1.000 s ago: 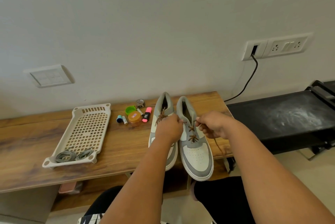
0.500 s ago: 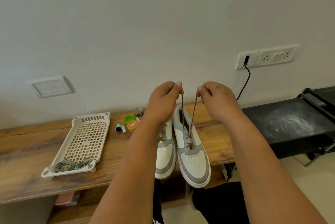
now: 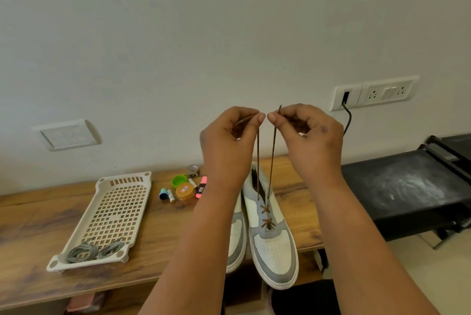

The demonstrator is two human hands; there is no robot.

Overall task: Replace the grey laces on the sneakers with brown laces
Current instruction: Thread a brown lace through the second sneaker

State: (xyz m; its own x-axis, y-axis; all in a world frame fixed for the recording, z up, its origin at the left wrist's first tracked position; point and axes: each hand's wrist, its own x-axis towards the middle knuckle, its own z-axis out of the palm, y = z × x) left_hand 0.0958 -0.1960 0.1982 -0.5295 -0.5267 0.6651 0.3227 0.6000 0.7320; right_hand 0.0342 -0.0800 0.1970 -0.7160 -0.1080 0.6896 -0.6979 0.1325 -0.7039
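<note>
**Evening the brown lace on the right sneaker**

The left hand (image 3: 229, 141) and right hand (image 3: 309, 136) each pinch one end of the brown lace (image 3: 272, 159), drawn taut above the right sneaker (image 3: 274, 240) on the table (image 3: 38, 225). Two crossings are threaded; the next eyelets probably follow. The grey laces (image 3: 94, 251) lie in the near end of the tray (image 3: 122, 182).

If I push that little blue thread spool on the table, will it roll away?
Probably, a little. The blue thread spool looks round and small, so it likely rolls easily and feels light. It seems to lie beside a white tube and the orange jar, which might stop it that way.
</note>
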